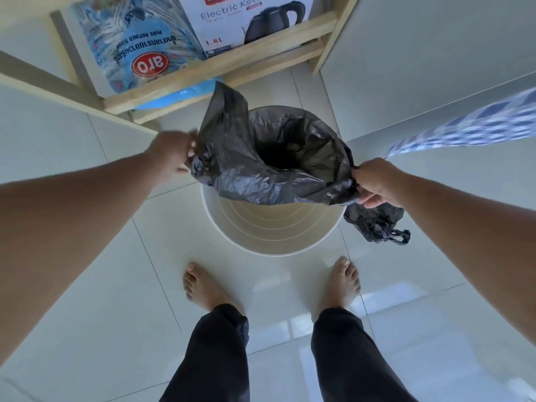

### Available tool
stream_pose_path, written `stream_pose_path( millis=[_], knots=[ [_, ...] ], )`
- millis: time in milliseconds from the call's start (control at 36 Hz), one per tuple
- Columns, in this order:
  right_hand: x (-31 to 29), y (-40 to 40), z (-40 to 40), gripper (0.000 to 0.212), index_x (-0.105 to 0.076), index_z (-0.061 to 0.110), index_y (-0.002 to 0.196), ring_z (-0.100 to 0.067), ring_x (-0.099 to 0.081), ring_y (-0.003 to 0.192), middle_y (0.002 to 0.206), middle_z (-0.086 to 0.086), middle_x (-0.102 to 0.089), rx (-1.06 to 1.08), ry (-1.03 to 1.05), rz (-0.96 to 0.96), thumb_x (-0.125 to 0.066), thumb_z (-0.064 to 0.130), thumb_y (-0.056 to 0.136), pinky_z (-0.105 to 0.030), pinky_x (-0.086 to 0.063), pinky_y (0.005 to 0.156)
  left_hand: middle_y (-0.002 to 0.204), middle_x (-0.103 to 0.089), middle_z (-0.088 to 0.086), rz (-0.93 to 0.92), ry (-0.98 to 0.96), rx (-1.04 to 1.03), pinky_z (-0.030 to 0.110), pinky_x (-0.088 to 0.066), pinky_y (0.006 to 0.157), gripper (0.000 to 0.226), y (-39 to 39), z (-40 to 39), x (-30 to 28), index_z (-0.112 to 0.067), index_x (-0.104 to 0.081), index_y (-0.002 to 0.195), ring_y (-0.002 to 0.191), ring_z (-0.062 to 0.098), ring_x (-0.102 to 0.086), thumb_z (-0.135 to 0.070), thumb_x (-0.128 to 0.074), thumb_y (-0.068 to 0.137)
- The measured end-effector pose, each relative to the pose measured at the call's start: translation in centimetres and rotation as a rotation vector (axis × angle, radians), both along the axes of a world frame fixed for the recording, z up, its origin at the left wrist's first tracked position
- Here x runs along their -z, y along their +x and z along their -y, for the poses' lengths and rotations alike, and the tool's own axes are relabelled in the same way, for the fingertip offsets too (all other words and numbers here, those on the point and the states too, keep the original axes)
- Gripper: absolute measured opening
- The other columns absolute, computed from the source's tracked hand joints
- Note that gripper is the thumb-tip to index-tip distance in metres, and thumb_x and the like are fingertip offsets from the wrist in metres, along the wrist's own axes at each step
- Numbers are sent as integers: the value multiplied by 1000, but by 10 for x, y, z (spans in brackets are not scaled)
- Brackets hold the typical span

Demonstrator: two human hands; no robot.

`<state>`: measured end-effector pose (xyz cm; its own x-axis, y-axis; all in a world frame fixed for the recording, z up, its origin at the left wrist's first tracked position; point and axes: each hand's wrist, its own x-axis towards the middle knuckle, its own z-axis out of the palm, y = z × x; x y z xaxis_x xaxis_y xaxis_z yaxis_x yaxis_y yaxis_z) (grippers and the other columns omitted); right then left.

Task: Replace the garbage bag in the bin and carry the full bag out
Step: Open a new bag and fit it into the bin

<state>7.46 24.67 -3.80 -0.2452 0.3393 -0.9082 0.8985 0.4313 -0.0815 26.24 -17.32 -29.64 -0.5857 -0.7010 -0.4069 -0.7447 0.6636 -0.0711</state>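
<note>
Far left on the wooden shelf (220, 68) I've got a blue sugar packet (136, 44) beside an electric kettle box (246, 21). My left hand (174, 153) is pinched shut on one edge of the empty black bag (261, 158), mouth held open above the white bin (272, 227) on the tiled floor (116, 285). My right hand (377, 182) grips the opposite edge, fingers closed. Just under that hand, a tied-off black bag (377, 223) sits beside the bin. Bare feet (203, 288) below, checked cloth (478, 123) far right.
</note>
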Motion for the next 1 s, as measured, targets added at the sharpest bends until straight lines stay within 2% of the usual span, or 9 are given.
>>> stream_pose_path(
  millis=[139,222,278,389,444,528,750,833,1000],
  knots=[
    [-3,16,4,16,-59,11,102,-26,-63,60,72,-13,-65,-108,60,-138,-48,22,96,-29,-55,53,160,-29,16,8,159,443,42,-23,117,48,-6,9,-14,-18,-14,153,145,32,-32,-24,-22,107],
    [-4,26,6,18,-59,12,103,-29,-65,63,73,-14,-65,-109,54,-184,-48,24,96,-34,-60,56,146,-45,29,-105,529,1083,6,5,113,41,-184,-80,-176,3,-41,143,145,31,-33,-8,-41,103],
    [-4,31,9,20,-60,11,101,-29,-66,63,74,-14,-67,-115,76,-204,-48,26,96,-33,-60,55,129,-62,15,-69,788,1346,9,10,112,31,-274,-135,-273,-13,-60,126,140,25,-42,-25,-49,99],
    [-2,44,14,23,-61,10,95,-30,-67,61,80,-19,-71,-144,114,-212,-46,27,92,-43,-62,58,68,-65,5,34,469,1740,38,-40,108,65,-286,-135,-300,-16,-68,73,79,25,-63,-50,-20,100],
    [0,52,16,25,-61,13,87,-32,-69,64,73,-13,-70,-196,150,-208,-45,32,86,-49,-62,65,51,-52,6,58,301,1677,36,-51,68,69,-276,-120,-298,-11,-58,56,58,29,-54,-47,-21,102],
    [1,65,20,27,-61,11,81,-31,-65,64,71,-11,-67,-288,188,-197,-44,32,85,-44,-60,70,47,-40,5,0,229,1451,31,-41,56,58,-270,-90,-293,-11,-43,53,51,27,-45,-38,-32,103],
    [15,88,41,21,-56,11,83,-33,-56,75,87,-16,-65,-435,229,-203,-39,21,92,-35,-46,66,83,-68,0,166,530,829,32,-49,68,23,-189,-37,-259,-20,-61,91,84,27,-66,-42,-57,87],
    [18,95,49,25,-63,10,96,-32,-55,73,90,-17,-67,-501,272,-174,-39,13,89,-35,-46,65,117,-62,-6,147,789,510,34,-48,92,63,-162,-40,-250,-27,-40,139,105,19,-59,-34,-66,83],
    [17,107,61,32,-49,14,124,-37,-55,96,121,-17,-55,-346,354,-403,-38,15,95,-42,-45,70,138,-54,-8,-161,1174,101,43,-46,110,84,-123,-61,-248,-30,-20,153,125,7,-56,-35,-67,83]
  ],
)
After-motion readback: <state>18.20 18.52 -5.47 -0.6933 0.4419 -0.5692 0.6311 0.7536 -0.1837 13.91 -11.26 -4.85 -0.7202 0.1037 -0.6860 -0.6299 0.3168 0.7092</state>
